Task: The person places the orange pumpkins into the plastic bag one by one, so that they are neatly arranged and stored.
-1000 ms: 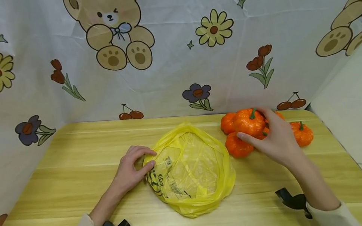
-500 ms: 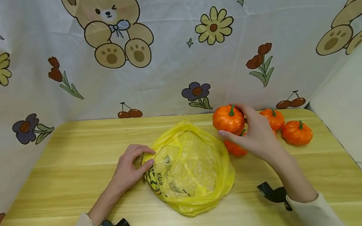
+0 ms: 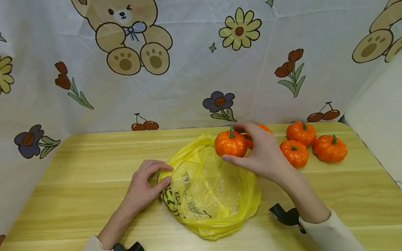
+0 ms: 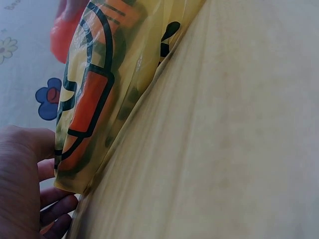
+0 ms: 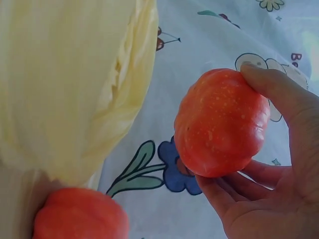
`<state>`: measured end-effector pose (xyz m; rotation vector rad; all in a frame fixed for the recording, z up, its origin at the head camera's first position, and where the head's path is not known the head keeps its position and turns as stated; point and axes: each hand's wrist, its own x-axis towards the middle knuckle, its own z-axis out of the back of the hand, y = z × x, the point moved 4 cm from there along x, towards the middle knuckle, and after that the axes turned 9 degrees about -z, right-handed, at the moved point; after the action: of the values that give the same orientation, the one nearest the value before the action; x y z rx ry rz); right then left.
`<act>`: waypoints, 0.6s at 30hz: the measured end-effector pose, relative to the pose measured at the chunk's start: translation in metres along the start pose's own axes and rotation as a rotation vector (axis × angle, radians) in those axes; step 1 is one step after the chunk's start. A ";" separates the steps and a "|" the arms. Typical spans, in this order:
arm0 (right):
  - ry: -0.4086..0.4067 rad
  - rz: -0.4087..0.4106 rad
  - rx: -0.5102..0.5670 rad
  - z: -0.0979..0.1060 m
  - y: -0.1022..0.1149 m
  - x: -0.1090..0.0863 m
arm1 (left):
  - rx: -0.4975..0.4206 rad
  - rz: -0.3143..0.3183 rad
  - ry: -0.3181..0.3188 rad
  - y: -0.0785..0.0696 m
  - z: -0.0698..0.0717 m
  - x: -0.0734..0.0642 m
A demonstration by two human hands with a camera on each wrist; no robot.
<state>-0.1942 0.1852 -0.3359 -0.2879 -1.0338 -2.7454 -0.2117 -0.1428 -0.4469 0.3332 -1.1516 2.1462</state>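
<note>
A yellow plastic bag (image 3: pixel 214 199) with black print stands on the table, its mouth spread wide. My left hand (image 3: pixel 148 184) holds its left rim between curved fingers and thumb; in the left wrist view the left hand (image 4: pixel 25 179) is at the bag's printed side (image 4: pixel 104 84). My right hand (image 3: pixel 262 151) grips a small orange toy pumpkin (image 3: pixel 230 145) with a green stem, over the bag's far right rim. Thumb and fingertips clasp this pumpkin (image 5: pixel 222 124) in the right wrist view, beside the bag's pale outer wall (image 5: pixel 65 89).
Several more pumpkins stand on the wooden table (image 3: pixel 90 176): one at the back (image 3: pixel 301 133), one nearer (image 3: pixel 295 153) and one at the far right (image 3: pixel 329 148). Orange shows partly hidden behind my right hand. A printed curtain (image 3: pixel 188 85) hangs behind the table.
My right hand has lifted the pumpkin off the pile and carried it left to the bag's rim. My left hand has stayed at the bag.
</note>
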 end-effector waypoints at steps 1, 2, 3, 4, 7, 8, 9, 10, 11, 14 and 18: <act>0.003 0.005 0.004 -0.001 0.003 0.001 | 0.000 0.001 0.000 0.000 0.000 0.000; 0.008 0.009 0.010 -0.003 0.007 0.002 | -0.001 0.001 0.000 0.000 0.000 0.000; 0.011 0.012 0.018 -0.004 0.010 0.003 | -0.001 0.001 0.000 0.000 0.000 0.000; 0.012 0.017 0.017 -0.005 0.013 0.004 | 0.001 0.001 -0.001 0.000 0.000 0.000; 0.010 0.039 0.026 -0.010 0.022 0.007 | 0.000 0.004 -0.001 0.000 0.000 0.000; 0.010 0.046 0.029 -0.011 0.025 0.007 | -0.001 0.005 0.000 0.000 0.000 0.000; 0.010 0.055 0.035 -0.013 0.027 0.008 | -0.002 0.006 0.001 0.000 0.000 0.000; 0.012 0.064 0.036 -0.015 0.029 0.009 | -0.003 0.008 0.001 0.000 0.000 0.000; 0.018 0.072 0.038 -0.017 0.031 0.009 | -0.005 0.009 0.000 0.000 0.000 0.000; 0.030 0.095 0.034 -0.025 0.037 0.010 | -0.004 0.010 0.000 0.000 -0.001 0.000; 0.063 0.112 0.020 -0.037 0.042 0.010 | 0.005 0.009 0.000 -0.001 0.000 0.000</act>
<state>-0.1978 0.1287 -0.3345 -0.2467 -0.9969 -2.6251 -0.2108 -0.1419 -0.4463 0.3314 -1.1504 2.1566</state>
